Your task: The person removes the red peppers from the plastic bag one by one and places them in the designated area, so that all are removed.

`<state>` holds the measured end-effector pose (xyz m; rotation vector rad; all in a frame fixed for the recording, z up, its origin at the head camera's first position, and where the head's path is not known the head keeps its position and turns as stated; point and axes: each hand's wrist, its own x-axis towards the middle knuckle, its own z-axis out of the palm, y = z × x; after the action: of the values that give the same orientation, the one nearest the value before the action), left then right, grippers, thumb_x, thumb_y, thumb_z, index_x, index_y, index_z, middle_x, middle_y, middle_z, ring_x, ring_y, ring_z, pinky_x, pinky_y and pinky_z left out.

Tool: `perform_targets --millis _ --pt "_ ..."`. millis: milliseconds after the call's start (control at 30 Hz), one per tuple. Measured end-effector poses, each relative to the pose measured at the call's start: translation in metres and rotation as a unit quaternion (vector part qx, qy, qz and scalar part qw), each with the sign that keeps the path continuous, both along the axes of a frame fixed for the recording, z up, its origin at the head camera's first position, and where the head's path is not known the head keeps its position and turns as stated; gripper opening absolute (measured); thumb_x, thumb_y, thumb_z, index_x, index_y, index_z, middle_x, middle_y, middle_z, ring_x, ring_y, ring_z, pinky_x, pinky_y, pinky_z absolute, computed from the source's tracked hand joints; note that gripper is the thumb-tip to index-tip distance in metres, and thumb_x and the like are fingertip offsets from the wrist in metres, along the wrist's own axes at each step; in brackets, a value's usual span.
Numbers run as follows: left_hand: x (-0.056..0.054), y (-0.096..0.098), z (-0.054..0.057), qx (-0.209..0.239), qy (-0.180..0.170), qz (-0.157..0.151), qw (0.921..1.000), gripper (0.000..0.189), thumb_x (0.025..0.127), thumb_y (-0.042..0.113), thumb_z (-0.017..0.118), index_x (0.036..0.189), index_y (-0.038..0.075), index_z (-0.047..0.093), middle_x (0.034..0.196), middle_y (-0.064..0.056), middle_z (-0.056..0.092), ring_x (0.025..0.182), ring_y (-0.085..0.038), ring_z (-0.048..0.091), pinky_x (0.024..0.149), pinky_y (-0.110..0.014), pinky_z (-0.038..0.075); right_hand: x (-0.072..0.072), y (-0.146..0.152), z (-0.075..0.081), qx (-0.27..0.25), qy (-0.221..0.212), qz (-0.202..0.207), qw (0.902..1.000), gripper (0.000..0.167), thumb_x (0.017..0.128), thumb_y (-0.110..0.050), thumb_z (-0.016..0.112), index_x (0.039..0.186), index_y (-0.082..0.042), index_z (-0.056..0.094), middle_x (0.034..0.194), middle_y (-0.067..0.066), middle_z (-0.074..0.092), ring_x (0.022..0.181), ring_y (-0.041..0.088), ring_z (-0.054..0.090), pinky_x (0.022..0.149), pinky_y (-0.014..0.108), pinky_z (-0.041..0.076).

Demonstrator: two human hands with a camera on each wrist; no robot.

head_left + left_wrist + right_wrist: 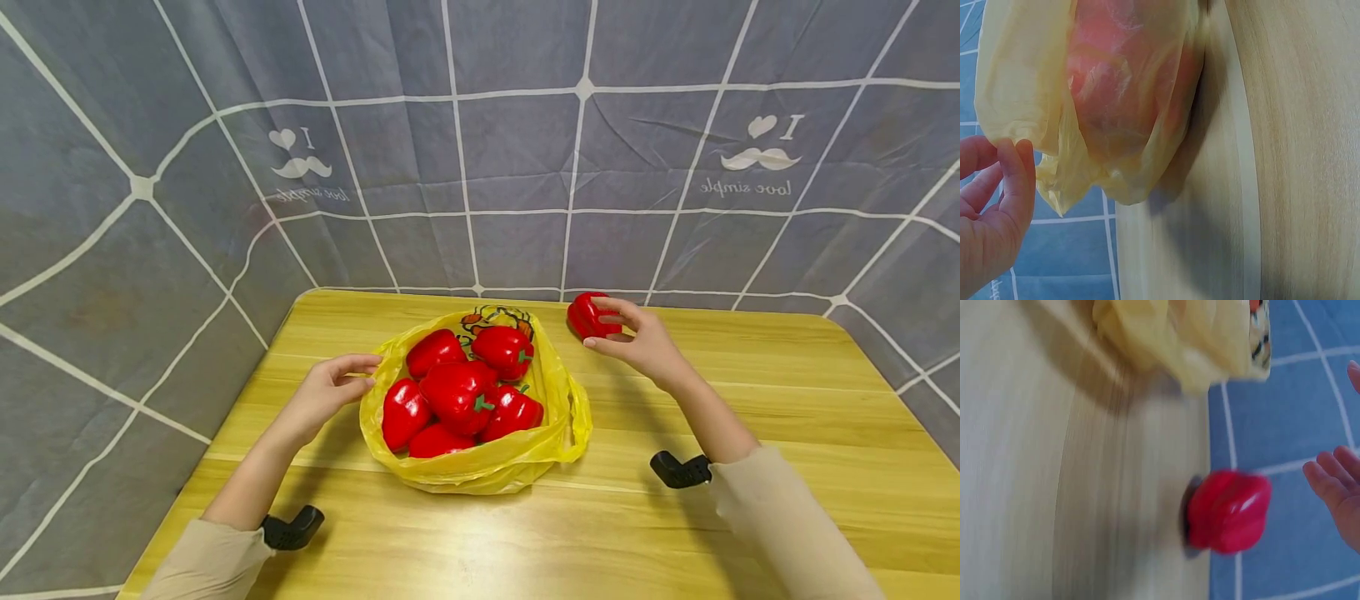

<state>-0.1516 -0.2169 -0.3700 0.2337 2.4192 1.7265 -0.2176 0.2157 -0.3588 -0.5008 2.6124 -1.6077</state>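
A yellow plastic bag (480, 475) stands open-mouthed on the table, holding several glossy red bell peppers (459, 396), some with green stems showing. At the bag's left rim, my left hand (326, 396) pinches the edge of the plastic between thumb and fingertips; the left wrist view shows these fingers (1015, 181) right at the rim. One more red bell pepper (588, 317) lies outside, right of the bag near the table's back edge. Over it is my right hand (641, 342), thumb and fingers spread. The right wrist view shows a gap between this hand (1341, 487) and the pepper (1229, 512).
The wood-grain table (750, 400) ends at the back against a grey-blue cloth (517, 158) with white grid lines, which also hangs at the left. A loop handle of the bag (579, 421) sticks out to its right. Black wrist devices (678, 469) sit on both forearms.
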Motion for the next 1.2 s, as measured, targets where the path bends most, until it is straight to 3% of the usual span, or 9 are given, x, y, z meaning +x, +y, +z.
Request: perform_targets --millis 200,367,700,967,1200 --pt "0.001 0.001 0.000 0.000 0.002 0.005 1.0000 0.039 0.091 0.004 0.055 0.126 -0.012 0.048 0.117 -0.027 0.053 0.089 -0.007 0.057 0.079 -0.020 0.048 0.015 -0.022 0.010 -0.016 0.033 0.057 0.9977 0.059 0.079 -0.010 0.074 0.132 -0.002 0.049 0.130 0.015 0.050 0.112 0.033 0.052 0.091 0.042 0.045" --pt "0.002 0.001 -0.002 0.002 0.003 0.009 1.0000 0.038 0.091 0.003 0.055 0.126 -0.012 0.048 0.116 -0.027 0.053 0.089 -0.008 0.057 0.079 -0.019 0.048 0.027 -0.041 0.017 -0.019 0.040 0.104 0.9936 0.059 0.078 -0.011 0.075 0.131 -0.006 0.051 0.128 0.010 0.051 0.115 0.029 0.049 0.095 0.042 0.043" --pt "0.002 0.001 -0.003 0.011 0.004 0.008 0.9999 0.039 0.090 0.002 0.055 0.125 -0.013 0.048 0.115 -0.027 0.053 0.088 -0.008 0.057 0.078 -0.020 0.048 0.045 -0.076 0.018 -0.010 0.067 0.177 0.9819 0.058 0.075 -0.015 0.079 0.128 -0.011 0.056 0.127 0.006 0.052 0.113 0.024 0.050 0.093 0.042 0.045" --pt "0.001 0.001 -0.003 0.012 0.004 0.009 0.9999 0.038 0.090 0.002 0.055 0.125 -0.013 0.048 0.115 -0.027 0.053 0.088 -0.008 0.057 0.078 -0.020 0.048 0.054 -0.099 0.015 -0.009 0.074 0.217 0.9735 0.056 0.076 -0.016 0.077 0.127 -0.008 0.056 0.129 0.004 0.051 0.115 0.025 0.049 0.092 0.047 0.045" --pt "0.001 0.001 -0.004 0.019 0.003 0.008 0.9998 0.039 0.091 0.002 0.055 0.126 -0.013 0.048 0.116 -0.028 0.053 0.089 -0.008 0.057 0.078 -0.020 0.048 0.058 -0.113 0.009 0.016 0.090 0.212 0.9730 0.054 0.076 -0.019 0.078 0.125 -0.010 0.058 0.128 0.003 0.051 0.116 0.022 0.048 0.090 0.041 0.047"
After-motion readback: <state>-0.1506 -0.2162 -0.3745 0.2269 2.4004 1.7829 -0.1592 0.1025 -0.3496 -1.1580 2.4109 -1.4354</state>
